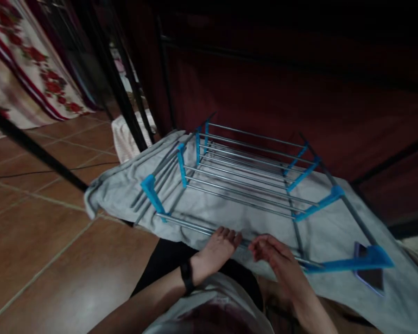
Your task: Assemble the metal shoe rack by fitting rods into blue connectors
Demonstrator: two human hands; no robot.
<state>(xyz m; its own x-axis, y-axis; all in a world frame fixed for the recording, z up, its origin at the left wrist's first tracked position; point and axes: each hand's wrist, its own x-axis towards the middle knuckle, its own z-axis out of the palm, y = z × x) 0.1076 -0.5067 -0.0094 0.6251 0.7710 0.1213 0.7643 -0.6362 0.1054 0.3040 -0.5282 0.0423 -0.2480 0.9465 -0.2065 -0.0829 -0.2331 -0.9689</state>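
A rack of thin metal rods with blue plastic brackets (334,265) lies on a grey cloth (118,188). My left hand (220,248), with a dark band on the wrist, has its fingers wrapped over the front rods. Just to the right, my right hand (273,253) is at the same front rods, its fingers curled and turned toward my left hand. Whether those fingers grip a rod is blurred. More rods run across the rack behind both hands, held between the blue brackets at each side.
A dark phone-like object (369,273) lies on the cloth under the right front bracket. Dark poles (38,148) stand at the left, near a floral curtain (52,83). A dark red fabric (264,93) hangs behind the rack. Brown floor tiles (56,236) show at left.
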